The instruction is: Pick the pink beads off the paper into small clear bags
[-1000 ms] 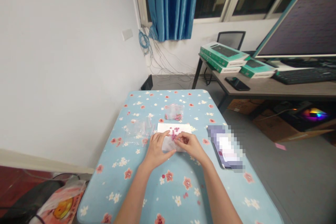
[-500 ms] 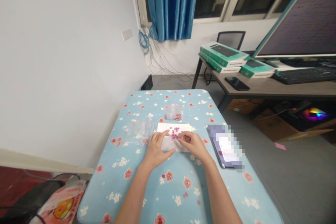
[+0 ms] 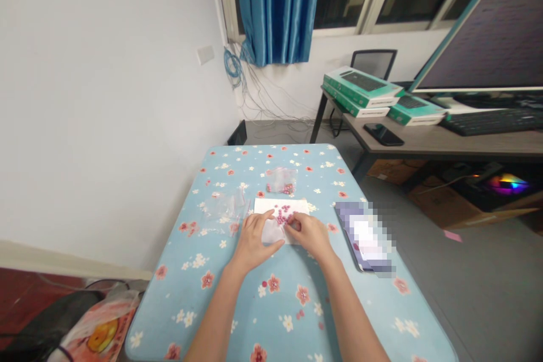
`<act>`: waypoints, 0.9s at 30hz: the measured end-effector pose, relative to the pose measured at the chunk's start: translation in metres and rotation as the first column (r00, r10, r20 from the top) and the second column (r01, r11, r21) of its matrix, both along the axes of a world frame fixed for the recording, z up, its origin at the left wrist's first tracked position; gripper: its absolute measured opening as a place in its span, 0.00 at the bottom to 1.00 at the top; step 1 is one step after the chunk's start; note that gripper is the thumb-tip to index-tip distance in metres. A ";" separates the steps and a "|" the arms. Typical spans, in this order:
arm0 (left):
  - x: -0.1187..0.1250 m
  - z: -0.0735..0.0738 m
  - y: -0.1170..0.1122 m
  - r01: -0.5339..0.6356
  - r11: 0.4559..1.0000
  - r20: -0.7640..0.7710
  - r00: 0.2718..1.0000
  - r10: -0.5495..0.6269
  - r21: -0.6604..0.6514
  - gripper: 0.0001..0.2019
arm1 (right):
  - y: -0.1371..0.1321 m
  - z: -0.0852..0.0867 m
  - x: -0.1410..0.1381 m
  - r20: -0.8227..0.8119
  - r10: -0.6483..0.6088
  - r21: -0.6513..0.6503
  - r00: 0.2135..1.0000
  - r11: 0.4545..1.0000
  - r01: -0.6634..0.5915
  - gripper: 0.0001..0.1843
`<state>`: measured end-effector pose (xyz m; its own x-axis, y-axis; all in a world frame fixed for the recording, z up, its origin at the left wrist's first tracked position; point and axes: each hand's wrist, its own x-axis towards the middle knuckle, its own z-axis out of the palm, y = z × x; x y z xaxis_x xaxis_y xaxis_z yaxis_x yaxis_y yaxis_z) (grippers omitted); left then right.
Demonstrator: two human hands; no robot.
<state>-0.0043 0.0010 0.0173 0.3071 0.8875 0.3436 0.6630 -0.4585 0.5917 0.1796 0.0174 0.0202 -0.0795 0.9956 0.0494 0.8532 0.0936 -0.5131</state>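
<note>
Small dark pink beads (image 3: 283,217) lie loosely grouped on a white sheet (image 3: 265,205) in the middle of the table. At the sheet's left edge, my left hand (image 3: 253,238) rests with thumb and fingers spread, holding nothing. Thumb and forefinger of my right hand (image 3: 313,233) are pinched together low over the right side of the bead group. Whatever sits between those fingertips is too small or hidden to make out. Behind the sheet lies a clear zip bag (image 3: 281,180) with more reddish beads at its bottom.
Clear plastic bags (image 3: 219,206) lie left of the sheet. A tablet-like device (image 3: 348,216), partly blurred out, is near the right edge of the flowered table (image 3: 190,305). A desk (image 3: 407,144) at the right carries green keyboard boxes (image 3: 360,87), a phone (image 3: 383,134) and a monitor (image 3: 487,39).
My right hand has shifted slightly left, its fingers drawn closer together at the beads. My left hand has stayed in place.
</note>
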 end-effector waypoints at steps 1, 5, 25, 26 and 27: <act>0.000 0.000 0.000 0.001 1.000 -0.001 1.000 -0.001 -0.002 0.35 | 0.000 0.000 0.000 0.000 -0.001 0.000 1.000 1.000 0.001 0.08; -0.001 0.000 0.000 0.003 1.000 -0.003 1.000 -0.003 0.000 0.35 | 0.000 0.000 -0.001 -0.004 -0.005 0.011 1.000 1.000 0.005 0.08; -0.001 0.000 0.000 0.010 1.000 -0.006 1.000 -0.010 -0.004 0.35 | 0.001 0.002 0.001 -0.195 0.057 0.006 0.979 0.998 -0.057 0.09; -0.001 0.000 0.000 0.010 1.000 -0.008 1.000 -0.011 -0.003 0.35 | 0.001 0.003 0.002 -0.249 0.081 0.005 0.965 0.997 -0.082 0.09; -0.001 0.000 0.001 0.010 1.000 -0.009 1.000 -0.010 0.000 0.35 | 0.001 0.003 0.002 -0.303 0.101 0.007 0.948 0.995 -0.103 0.10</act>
<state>-0.0052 0.0016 0.0171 0.3189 0.8843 0.3409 0.6634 -0.4652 0.5861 0.1821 0.0183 0.0237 -0.1633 0.9835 0.0781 0.6441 0.1663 -0.7467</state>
